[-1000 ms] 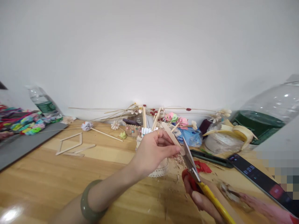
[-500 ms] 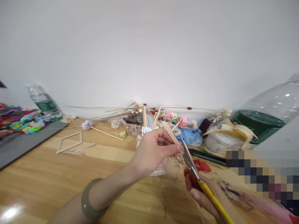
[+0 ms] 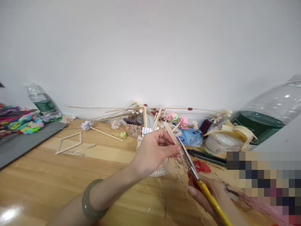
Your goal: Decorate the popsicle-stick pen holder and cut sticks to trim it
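Observation:
My left hand (image 3: pixel 152 150), with a ring and a green bangle (image 3: pixel 92 201), pinches a flat wooden craft stick (image 3: pixel 171 133) that slants up to the left. My right hand (image 3: pixel 207 194) grips a pair of scissors (image 3: pixel 190 161) with yellow and red handles. The blades point up and left and lie against the stick's edge near my left fingertips. Part of the stick's lower end is hidden by fingers and blades. Below it, wood shavings (image 3: pixel 180 160) lie scattered on the table. Behind my left hand stands a lace-trimmed holder (image 3: pixel 160 172) with sticks in it, partly covered.
At left on the wooden table (image 3: pixel 101 166) lie sticks set in a frame shape (image 3: pixel 69 142). Paper flowers (image 3: pixel 177 121) stand at the back. A blue packet (image 3: pixel 191 137), banana peel (image 3: pixel 240 131) and large bottle (image 3: pixel 261 121) are at right, with red scraps (image 3: pixel 202 166) nearer.
The scissors have shifted slightly left and down, and their blades look closer together against the stick. My left hand keeps its pinch on the stick in nearly the same place.

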Demonstrator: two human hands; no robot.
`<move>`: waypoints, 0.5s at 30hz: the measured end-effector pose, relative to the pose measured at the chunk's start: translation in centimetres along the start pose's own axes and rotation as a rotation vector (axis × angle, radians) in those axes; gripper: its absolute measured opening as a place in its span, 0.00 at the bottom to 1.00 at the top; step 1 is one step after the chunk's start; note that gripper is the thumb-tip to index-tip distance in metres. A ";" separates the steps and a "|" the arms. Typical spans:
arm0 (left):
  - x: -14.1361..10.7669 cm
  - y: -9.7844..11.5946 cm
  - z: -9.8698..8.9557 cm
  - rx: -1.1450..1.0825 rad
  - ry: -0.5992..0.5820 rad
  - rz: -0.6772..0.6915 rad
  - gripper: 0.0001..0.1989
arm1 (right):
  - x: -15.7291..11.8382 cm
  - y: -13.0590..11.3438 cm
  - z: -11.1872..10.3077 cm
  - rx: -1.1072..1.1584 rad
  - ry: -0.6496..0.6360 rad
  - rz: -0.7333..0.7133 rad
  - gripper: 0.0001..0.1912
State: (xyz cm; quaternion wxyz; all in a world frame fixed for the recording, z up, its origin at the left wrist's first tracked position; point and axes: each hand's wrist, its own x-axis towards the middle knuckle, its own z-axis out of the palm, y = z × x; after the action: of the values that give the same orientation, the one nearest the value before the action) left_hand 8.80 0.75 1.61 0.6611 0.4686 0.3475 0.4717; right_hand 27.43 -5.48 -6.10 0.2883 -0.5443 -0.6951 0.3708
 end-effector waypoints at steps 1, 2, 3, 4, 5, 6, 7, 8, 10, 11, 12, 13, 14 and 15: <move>0.1 -0.1 -0.1 -0.011 -0.007 0.000 0.10 | 0.0 0.0 0.0 0.027 -0.001 0.006 0.24; 0.1 -0.2 -0.1 -0.025 -0.013 -0.001 0.09 | -0.1 0.0 0.1 0.083 -0.004 0.011 0.25; 0.2 -0.3 -0.2 -0.040 -0.023 -0.005 0.08 | -0.2 -0.1 0.1 0.155 0.000 0.018 0.25; 0.2 -0.4 -0.2 -0.054 -0.035 -0.011 0.07 | -0.2 -0.3 0.2 0.229 0.001 0.027 0.25; 0.2 -0.4 -0.2 -0.068 -0.047 -0.017 0.07 | -0.3 -0.4 0.4 0.291 -0.004 0.038 0.25; 0.2 -0.5 -0.2 -0.083 -0.054 -0.023 0.06 | -0.3 -0.6 0.5 0.342 0.004 0.035 0.25; 0.1 -0.5 -0.1 -0.100 -0.055 -0.027 0.07 | -0.3 -0.8 0.7 0.380 0.025 0.005 0.25; 0.1 -0.6 0.0 -0.121 -0.046 -0.028 0.08 | -0.3 -1.0 0.9 0.400 0.046 -0.038 0.26; 0.0 -0.7 0.2 -0.173 -0.013 -0.029 0.10 | -0.2 -1.1 1.3 0.428 0.081 -0.132 0.24; -0.1 -0.8 0.3 -0.196 0.003 -0.032 0.11 | -0.2 -1.1 1.5 0.430 0.086 -0.163 0.24; -0.2 -0.9 0.4 -0.215 0.016 -0.035 0.12 | -0.1 -1.1 1.6 0.418 0.078 -0.171 0.24; -0.3 -1.0 0.5 -0.232 0.025 -0.039 0.12 | 0.0 -1.1 1.7 0.394 0.062 -0.160 0.25; -0.4 -1.1 0.6 -0.248 0.030 -0.043 0.12 | 0.0 -1.0 1.7 0.373 0.059 -0.144 0.27; -0.5 -1.3 0.6 -0.264 0.030 -0.047 0.12 | 0.1 -1.0 1.6 0.355 0.063 -0.134 0.29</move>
State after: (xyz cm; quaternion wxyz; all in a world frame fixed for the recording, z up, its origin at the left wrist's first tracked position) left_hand 9.62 -0.02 0.61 0.7225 0.3624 0.3031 0.5047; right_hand 25.57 -5.84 -6.21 0.4254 -0.4486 -0.6442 0.4503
